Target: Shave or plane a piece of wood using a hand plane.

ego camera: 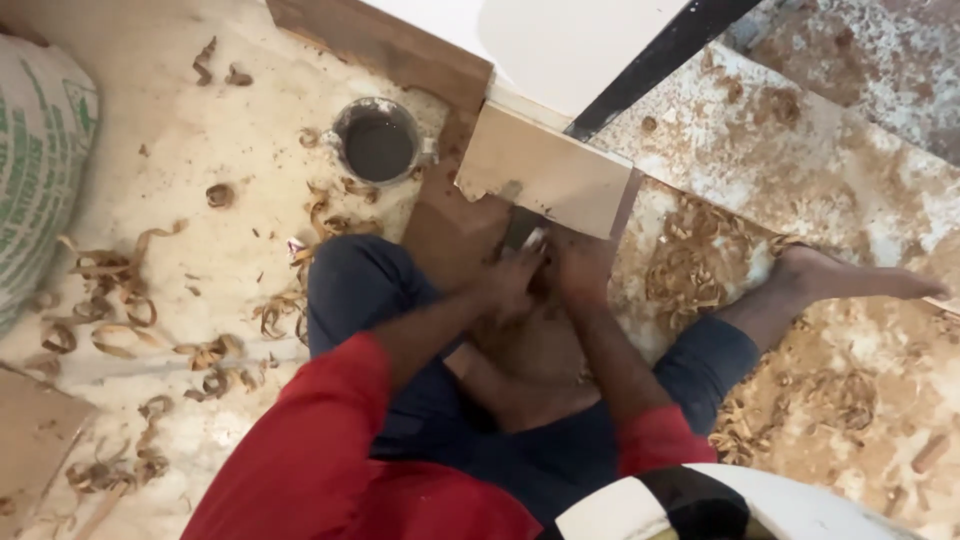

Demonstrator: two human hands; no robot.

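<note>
Floor [200, 150] fills my view from above, pale and dusty, strewn with curled wood shavings [110, 300]. At far left a woven sack [40, 150] with green print leans in. Right of it, near the top, a small grey tin [378, 142] of dark liquid stands on the floor, close enough to reach, I judge.

At centre I sit on the floor in a red shirt and dark trousers, knees spread, so the work sits between my legs. A brown board [450, 235] lies flat there, and a pale wooden block [545, 170] rests at its far end, touching the foot of a white panel [560, 40] with a black edge.

My left hand [510, 280] and right hand [583, 265] meet just below the block. Both are curled tight together around a small dark tool [522, 232] with a pale tip, pressed against the block's near edge. Each grip is narrow, closed on the tool, though I cannot tell the exact finger placement. Two hands suggest steadying and pushing force, in my judgement.

Farther right, my bare foot [840, 275] rests on sawdust-covered boards [780, 140], seemingly bracing me.
</note>
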